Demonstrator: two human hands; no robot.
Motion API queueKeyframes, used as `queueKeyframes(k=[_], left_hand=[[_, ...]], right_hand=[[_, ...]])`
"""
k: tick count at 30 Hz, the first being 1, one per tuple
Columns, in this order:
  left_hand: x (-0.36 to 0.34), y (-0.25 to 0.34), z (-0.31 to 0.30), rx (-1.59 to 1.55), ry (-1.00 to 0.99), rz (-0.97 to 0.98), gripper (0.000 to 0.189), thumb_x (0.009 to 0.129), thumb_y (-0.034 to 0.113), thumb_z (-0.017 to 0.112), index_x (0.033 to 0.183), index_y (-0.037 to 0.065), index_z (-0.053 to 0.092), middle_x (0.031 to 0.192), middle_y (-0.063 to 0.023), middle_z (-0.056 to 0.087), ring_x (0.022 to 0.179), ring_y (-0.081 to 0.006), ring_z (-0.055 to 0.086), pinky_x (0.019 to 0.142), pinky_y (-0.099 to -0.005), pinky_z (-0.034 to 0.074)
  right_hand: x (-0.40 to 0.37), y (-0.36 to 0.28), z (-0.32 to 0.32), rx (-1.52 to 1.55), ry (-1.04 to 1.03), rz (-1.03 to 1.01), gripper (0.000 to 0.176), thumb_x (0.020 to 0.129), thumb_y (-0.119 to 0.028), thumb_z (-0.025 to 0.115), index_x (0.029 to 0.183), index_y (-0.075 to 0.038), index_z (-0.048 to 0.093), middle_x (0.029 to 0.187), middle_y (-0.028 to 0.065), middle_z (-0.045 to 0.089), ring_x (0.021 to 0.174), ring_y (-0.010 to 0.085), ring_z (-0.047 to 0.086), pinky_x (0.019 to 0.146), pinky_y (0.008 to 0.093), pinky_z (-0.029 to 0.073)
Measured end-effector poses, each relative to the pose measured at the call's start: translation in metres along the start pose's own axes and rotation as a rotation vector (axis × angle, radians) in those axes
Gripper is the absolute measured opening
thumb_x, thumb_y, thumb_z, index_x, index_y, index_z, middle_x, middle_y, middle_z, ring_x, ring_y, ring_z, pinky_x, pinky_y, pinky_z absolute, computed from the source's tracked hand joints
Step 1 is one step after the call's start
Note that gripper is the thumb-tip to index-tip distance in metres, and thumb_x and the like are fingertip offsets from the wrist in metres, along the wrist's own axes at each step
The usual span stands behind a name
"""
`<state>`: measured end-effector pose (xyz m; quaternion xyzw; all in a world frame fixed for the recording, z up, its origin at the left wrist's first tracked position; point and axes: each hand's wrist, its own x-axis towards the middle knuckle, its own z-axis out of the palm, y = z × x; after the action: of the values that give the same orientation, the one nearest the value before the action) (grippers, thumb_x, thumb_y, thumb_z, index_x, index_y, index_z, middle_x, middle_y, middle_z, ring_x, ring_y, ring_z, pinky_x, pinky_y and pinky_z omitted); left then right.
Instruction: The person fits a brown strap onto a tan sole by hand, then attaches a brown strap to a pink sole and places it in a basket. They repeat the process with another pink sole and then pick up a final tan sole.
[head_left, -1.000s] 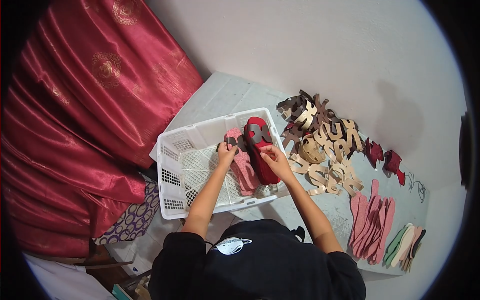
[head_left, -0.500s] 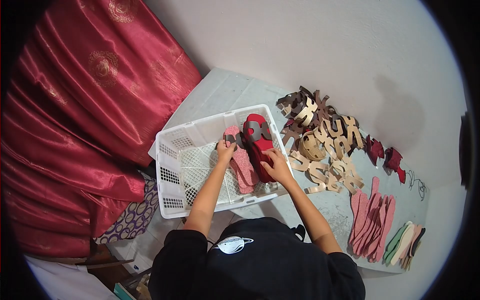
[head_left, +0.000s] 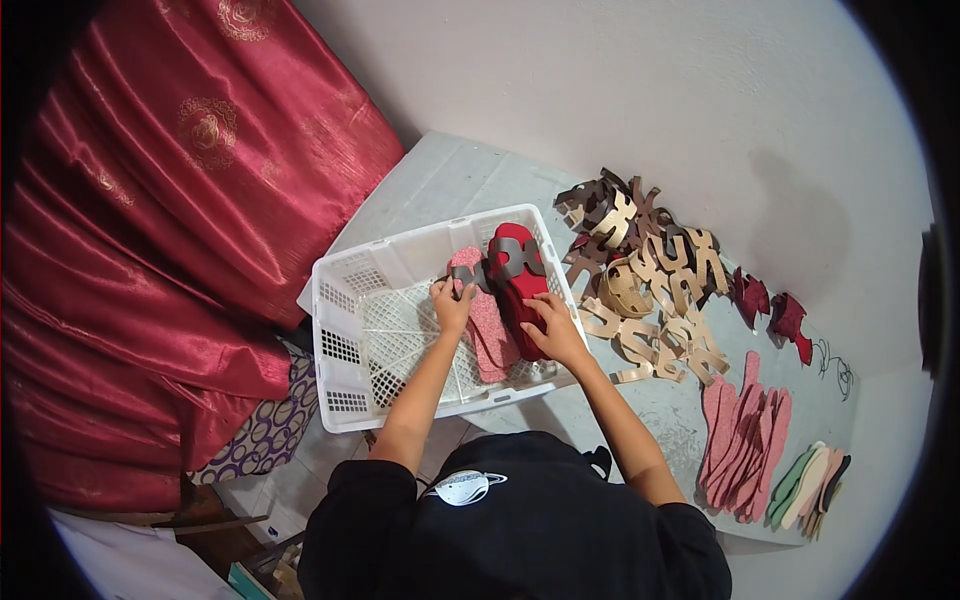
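Left hand (head_left: 453, 306): thumb and fingers closed on the dark strap of a speckled pink sandal (head_left: 490, 345), at its left edge, nearer the toe end. Right hand (head_left: 556, 332): fingers parted, laid on the lower half of a red sandal (head_left: 515, 298); from overhead I cannot tell whether it grips there or only rests.

Location of both sandals: inside the white crate (head_left: 405, 255), side by side, pink to the left of red, toe ends towards the far wall of the crate. Red lies nearer the crate's right end; a broad grey strap (head_left: 517, 257) with cut-outs crosses its upper part. The left portion of the crate floor, a lattice, is bare.

Crate sits askew in front of me, partly over the grey table (head_left: 460, 165), its near-left corner out past the table edge.

On the table, to the right of the crate: a loose heap of dark brown straps (head_left: 598, 195), with tan straps (head_left: 680, 275) spread nearer me. Beyond these, dark red pieces (head_left: 788, 318) and a tangle of thin cord (head_left: 836, 372). Closer to my right arm, a row of pink soles (head_left: 745, 440), then a green sole (head_left: 792, 485) and a cream sole (head_left: 814, 485) just beside it.
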<state>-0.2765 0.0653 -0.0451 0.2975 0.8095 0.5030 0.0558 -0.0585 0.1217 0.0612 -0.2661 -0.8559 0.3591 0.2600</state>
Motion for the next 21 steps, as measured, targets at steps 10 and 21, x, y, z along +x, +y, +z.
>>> queueKeyframes(k=[10, 21], left_hand=[[-0.012, 0.007, -0.002, 0.33, 0.02, 0.08, 0.057, 0.079, 0.036, 0.055, 0.125, 0.005, 0.04, 0.118, -0.0151, 0.036, 0.105, -0.0331, 0.034, 0.09, -0.0449, 0.028], [-0.017, 0.03, -0.006, 0.4, -0.013, 0.003, 0.074, 0.083, 0.045, 0.045, 0.136, 0.005, 0.012, 0.133, -0.0151, 0.023, 0.115, -0.0359, 0.028, 0.093, -0.0491, 0.024]], right_hand=[[-0.003, -0.013, -0.004, -0.003, 0.044, -0.052, 0.033, 0.075, -0.012, 0.059, 0.106, -0.004, 0.053, 0.11, 0.0175, 0.046, 0.103, 0.0339, 0.046, 0.087, 0.0379, 0.039], [-0.005, -0.011, -0.011, -0.046, 0.114, -0.109, 0.028, 0.076, -0.01, 0.057, 0.104, -0.005, 0.055, 0.11, 0.017, 0.048, 0.102, 0.0334, 0.046, 0.087, 0.0392, 0.038]])
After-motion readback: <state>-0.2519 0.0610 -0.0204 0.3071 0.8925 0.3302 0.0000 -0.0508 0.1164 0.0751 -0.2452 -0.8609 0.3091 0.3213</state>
